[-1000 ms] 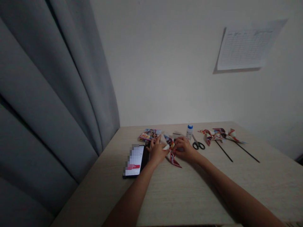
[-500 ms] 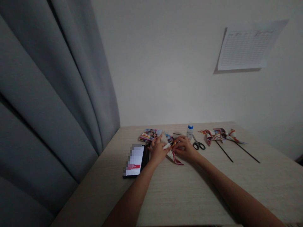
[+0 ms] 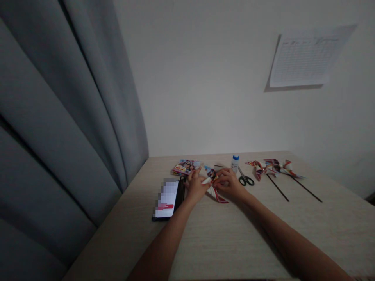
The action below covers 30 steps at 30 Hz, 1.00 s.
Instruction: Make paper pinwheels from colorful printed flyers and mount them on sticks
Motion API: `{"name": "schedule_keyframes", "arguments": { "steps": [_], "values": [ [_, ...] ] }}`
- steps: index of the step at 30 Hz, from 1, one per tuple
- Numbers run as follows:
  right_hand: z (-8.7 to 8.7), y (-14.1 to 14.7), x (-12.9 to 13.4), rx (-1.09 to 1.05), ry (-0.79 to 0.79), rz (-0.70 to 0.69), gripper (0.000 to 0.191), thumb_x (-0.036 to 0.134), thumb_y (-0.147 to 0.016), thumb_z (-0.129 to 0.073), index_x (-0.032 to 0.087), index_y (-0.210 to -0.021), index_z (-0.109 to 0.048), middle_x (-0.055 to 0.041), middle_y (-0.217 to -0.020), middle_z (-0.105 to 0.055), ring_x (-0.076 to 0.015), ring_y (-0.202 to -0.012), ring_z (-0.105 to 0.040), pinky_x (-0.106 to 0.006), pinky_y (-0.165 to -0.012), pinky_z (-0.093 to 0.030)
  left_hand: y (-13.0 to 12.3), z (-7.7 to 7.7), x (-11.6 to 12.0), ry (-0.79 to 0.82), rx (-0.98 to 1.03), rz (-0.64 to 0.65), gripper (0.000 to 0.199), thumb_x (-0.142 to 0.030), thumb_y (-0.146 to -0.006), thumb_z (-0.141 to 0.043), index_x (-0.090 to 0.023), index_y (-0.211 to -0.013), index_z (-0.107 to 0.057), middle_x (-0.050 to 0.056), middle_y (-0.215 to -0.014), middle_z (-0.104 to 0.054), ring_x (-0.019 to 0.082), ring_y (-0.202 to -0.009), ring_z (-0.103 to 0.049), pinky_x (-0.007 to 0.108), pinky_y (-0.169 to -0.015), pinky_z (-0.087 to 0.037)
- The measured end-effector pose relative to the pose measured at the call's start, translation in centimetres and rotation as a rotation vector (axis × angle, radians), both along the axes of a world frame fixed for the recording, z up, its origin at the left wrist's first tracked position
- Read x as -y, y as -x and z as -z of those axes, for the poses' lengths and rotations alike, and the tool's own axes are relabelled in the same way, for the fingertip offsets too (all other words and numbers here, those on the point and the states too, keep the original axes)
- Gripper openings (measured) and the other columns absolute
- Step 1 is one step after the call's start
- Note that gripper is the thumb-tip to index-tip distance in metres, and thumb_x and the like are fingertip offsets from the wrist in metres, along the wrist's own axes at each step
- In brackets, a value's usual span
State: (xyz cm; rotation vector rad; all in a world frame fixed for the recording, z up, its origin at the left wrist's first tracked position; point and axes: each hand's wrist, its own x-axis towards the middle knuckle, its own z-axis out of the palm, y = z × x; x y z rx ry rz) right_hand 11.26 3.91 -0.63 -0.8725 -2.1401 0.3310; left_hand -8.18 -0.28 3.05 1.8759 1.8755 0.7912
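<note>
Between my hands lies a paper pinwheel (image 3: 217,195) with printed, curled blades and a red-edged tip pointing toward me. My left hand (image 3: 197,187) is closed on its left side, the fingers bent over the folded paper. From the right, my right hand (image 3: 230,184) pinches the paper near the pinwheel's middle. The fingers of both hands partly cover the centre, so details there are hidden. Just beyond my right hand stand a glue bottle (image 3: 234,164) with a blue cap and a pair of black-handled scissors (image 3: 246,179) lying on the table.
A phone (image 3: 166,199) with a lit screen lies left of my left forearm, by dark sticks (image 3: 182,188). Behind it rests a stack of printed booklets (image 3: 184,167). Two pinwheels on dark sticks (image 3: 263,168) lie at right on the wooden table (image 3: 222,242). A grey curtain (image 3: 73,117) borders the left.
Both hands stay in nearly the same place on the pinwheel. Its red-edged blade tip has shifted very slightly.
</note>
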Motion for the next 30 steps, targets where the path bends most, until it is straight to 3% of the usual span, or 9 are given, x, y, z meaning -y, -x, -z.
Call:
{"name": "schedule_keyframes", "arguments": {
  "steps": [7, 19, 30],
  "values": [
    [-0.28, 0.12, 0.27, 0.014, 0.014, 0.003, 0.004, 0.029, -0.082, -0.076, 0.029, -0.083, -0.080, -0.0065, -0.107, -0.067, -0.0284, -0.115, -0.050, -0.051, -0.103, -0.038, -0.03, -0.01, -0.06, 0.009, 0.021, -0.003, 0.014, -0.030, -0.081, -0.076, -0.025, -0.093, -0.080, 0.001, -0.162, -0.036, 0.037, -0.151, -0.021, 0.065, -0.118, -0.018],
    [-0.25, 0.15, 0.23, -0.008, 0.023, 0.028, 0.006, 0.032, -0.084, -0.075, 0.029, -0.084, -0.079, -0.0070, -0.106, -0.069, -0.0294, -0.116, -0.051, -0.055, -0.105, -0.036, 0.21, 0.70, -0.44, -0.030, 0.039, 0.023, 0.014, -0.026, -0.082, -0.074, -0.024, -0.094, -0.080, 0.001, -0.161, -0.037, 0.033, -0.150, -0.024, 0.054, -0.122, -0.018],
    [0.06, 0.14, 0.23, -0.084, 0.076, 0.064, 0.017, 0.036, -0.081, -0.075, 0.023, -0.089, -0.068, -0.0093, -0.106, -0.065, -0.0298, -0.122, -0.050, -0.048, -0.105, -0.039, 0.43, 0.58, -0.54, -0.008, 0.084, 0.037, 0.028, -0.028, -0.075, -0.082, -0.021, -0.102, -0.079, 0.008, -0.160, -0.039, 0.034, -0.151, -0.022, 0.052, -0.122, -0.018]
  ]
}}
